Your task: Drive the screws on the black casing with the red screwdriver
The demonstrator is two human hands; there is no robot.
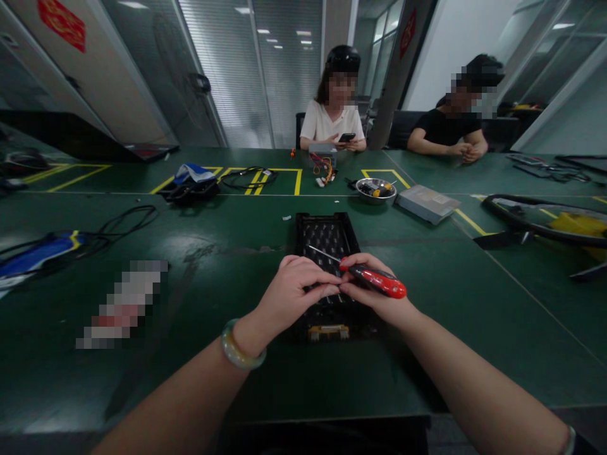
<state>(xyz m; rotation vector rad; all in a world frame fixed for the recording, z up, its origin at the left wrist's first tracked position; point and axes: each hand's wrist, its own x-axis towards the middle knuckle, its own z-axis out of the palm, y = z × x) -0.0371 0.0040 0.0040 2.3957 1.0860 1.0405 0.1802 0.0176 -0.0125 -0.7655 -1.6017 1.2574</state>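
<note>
My right hand (374,287) grips a red and black screwdriver (379,280), its thin metal shaft pointing up and to the left. My left hand (296,287) is closed in a pinch, its fingertips meeting those of my right hand; whatever lies between them is too small to make out. Both hands are above a black tray-like case (353,237) with a patterned inner floor, lying on the green table. At the near end of the case a yellowish connector (329,332) shows. My hands hide the middle of the case.
Beyond the case stand a metal bowl (375,191) of small parts, a grey box (427,203) and a power supply with coloured wires (324,165). Blue pouches and black cables lie on the left, a black ring-shaped frame (545,218) on the right. Two people sit across the table.
</note>
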